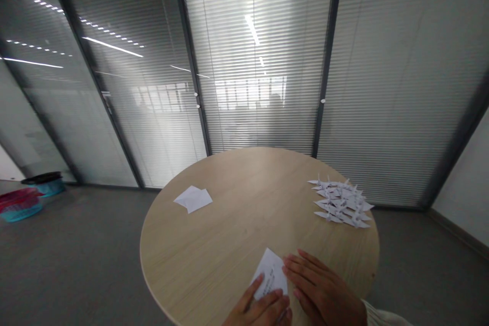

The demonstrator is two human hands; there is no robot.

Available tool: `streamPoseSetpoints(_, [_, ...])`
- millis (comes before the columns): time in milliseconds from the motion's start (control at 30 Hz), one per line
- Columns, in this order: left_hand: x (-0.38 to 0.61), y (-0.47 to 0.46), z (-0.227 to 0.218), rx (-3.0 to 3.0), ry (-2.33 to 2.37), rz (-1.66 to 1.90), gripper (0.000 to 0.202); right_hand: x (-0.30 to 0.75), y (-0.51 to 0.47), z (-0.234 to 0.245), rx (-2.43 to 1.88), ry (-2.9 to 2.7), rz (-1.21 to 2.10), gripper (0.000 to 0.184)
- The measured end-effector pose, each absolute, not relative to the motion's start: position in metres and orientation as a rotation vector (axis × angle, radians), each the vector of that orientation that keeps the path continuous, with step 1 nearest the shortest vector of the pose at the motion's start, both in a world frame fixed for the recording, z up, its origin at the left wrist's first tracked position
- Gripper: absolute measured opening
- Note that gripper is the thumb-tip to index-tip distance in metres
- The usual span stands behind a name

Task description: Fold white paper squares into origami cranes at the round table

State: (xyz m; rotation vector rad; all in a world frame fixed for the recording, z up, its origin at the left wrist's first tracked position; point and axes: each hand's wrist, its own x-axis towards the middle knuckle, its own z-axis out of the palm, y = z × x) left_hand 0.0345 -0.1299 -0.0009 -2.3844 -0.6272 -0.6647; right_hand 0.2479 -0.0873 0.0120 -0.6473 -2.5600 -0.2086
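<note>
Paper [270,271] is lying pinned under our flat left hand [263,309] and right hand [323,293]; uneven pressing risks skewing its crease.

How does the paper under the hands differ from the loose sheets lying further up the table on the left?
The paper under the hands sits at the near edge of the round table, pressed flat by the left hand and right hand; the loose sheets lie untouched at the far left. The near paper shows faint print, while the loose sheets look blank. The near one is a single piece; the others overlap. Both are white and flat.
</note>
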Motion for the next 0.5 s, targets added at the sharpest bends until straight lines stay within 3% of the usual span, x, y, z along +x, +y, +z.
streamPoseSetpoints(500, [0.0330,-0.1297,0.0011,-2.367,-0.595,-0.667,0.019,0.2480,-0.0890,0.0064,-0.388,-2.441,-0.474,0.022])
